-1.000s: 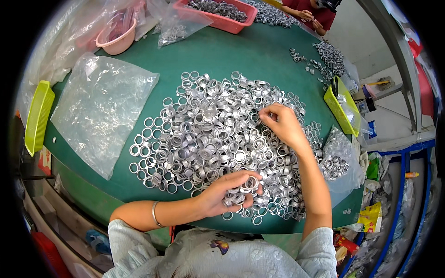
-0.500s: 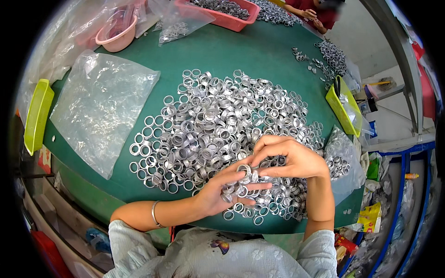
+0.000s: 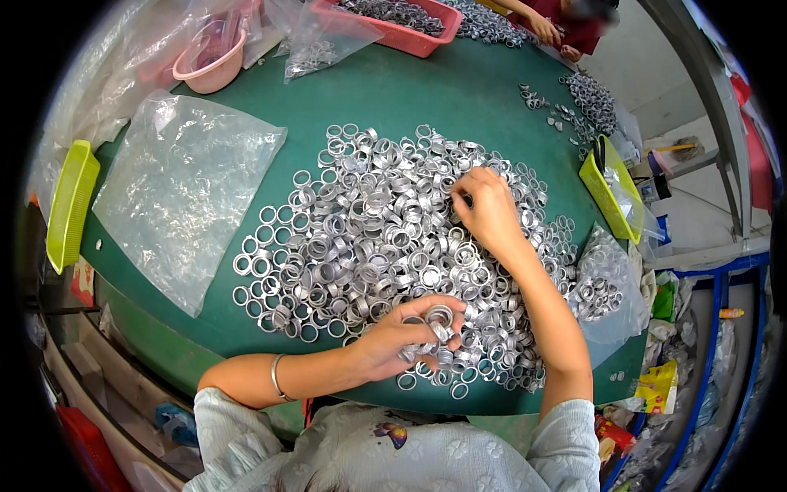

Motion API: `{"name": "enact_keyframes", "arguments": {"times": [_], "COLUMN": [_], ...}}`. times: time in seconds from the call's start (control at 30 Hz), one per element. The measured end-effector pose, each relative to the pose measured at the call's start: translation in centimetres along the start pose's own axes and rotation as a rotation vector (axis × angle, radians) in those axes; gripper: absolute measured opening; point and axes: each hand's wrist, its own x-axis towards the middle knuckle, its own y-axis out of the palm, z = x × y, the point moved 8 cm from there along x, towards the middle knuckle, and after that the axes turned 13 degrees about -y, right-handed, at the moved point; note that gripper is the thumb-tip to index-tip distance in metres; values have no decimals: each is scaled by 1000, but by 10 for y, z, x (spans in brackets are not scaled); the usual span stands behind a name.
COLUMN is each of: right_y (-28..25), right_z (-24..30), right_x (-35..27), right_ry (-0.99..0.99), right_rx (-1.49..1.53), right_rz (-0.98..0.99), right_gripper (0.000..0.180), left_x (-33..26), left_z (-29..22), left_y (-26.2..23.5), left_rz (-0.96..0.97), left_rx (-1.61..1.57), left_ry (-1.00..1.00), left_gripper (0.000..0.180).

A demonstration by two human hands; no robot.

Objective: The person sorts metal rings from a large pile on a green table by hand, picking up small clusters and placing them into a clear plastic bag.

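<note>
Left hand: cupping several silver rings; its fingers are partly hiding them.
Right hand: curling narrowly over the ring pile; its back is covering the fingertips, so I can't tell whether it is gripping.
Ring openings: the topmost held one is facing upward; piled ones are pointing many ways.
Pile: spreading across the green table.

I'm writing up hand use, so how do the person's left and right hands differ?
The left hand holds rings; whether the right hand does is hidden. The left forearm wears a bangle; the right forearm wears none. The left hand is nearer the body than the right. Both lack gloves.
</note>
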Motion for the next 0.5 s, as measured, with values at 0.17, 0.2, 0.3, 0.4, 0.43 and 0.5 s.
{"name": "enact_keyframes", "arguments": {"times": [0.17,0.2,0.3,0.4,0.43,0.5], "right_y": [7,9,0,-8,-10,-8], "right_z": [10,12,0,1,5,24], "right_x": [1,2,1,-2,-2,2], "right_ry": [-141,-128,-27,54,87,66], "right_rx": [108,73,-21,226,347,457], "right_rz": [18,49,49,28,32,67], "right_gripper": [15,14,10,10,11,14], "left_x": [1,2,0,0,-1,0], "left_z": [1,1,-2,-4,-4,-1], "left_y": [12,11,14,10,8,2], "left_rz": [71,84,127,91,64,-21], "left_rx": [104,100,34,-15,-24,50], "left_ry": [-24,-22,2,30,35,5], "left_gripper": [43,42,37,31,29,27]}}
